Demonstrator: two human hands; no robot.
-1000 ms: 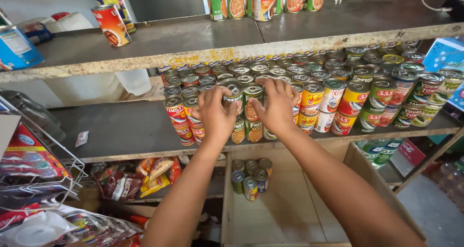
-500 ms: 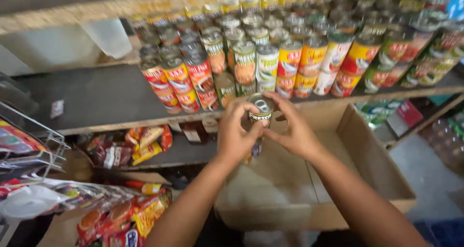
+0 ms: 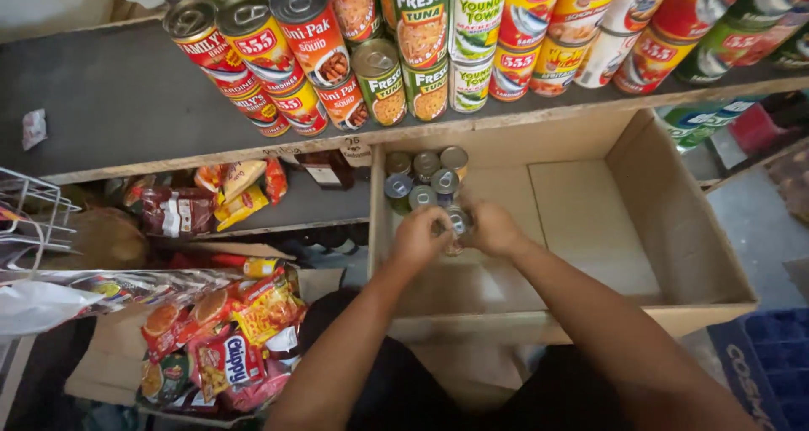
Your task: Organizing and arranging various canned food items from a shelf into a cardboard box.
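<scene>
Since half a sec ago our hands drop from shelf level down into the cardboard box [image 3: 674, 229], cans w/ them.

Left hand [image 3: 419, 239] & right hand [image 3: 493, 229] both curl round upright cans [image 3: 456, 223] pinched between them, just in front of the can cluster [image 3: 424, 178] at the box's back-left corner. Cans' long axis is vertical; cluster lies straight ahead, both hands abt equally near. Stacked cans [image 3: 421, 35] fill the shelf above.

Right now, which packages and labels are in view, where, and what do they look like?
Shelf cans: stacked rows, red, yellow, green and white labels.
Cans in the cardboard box: small silver-topped cluster, back left corner.
Can: between left hand and right hand.
Snack packets: lower left, red and orange.
</scene>
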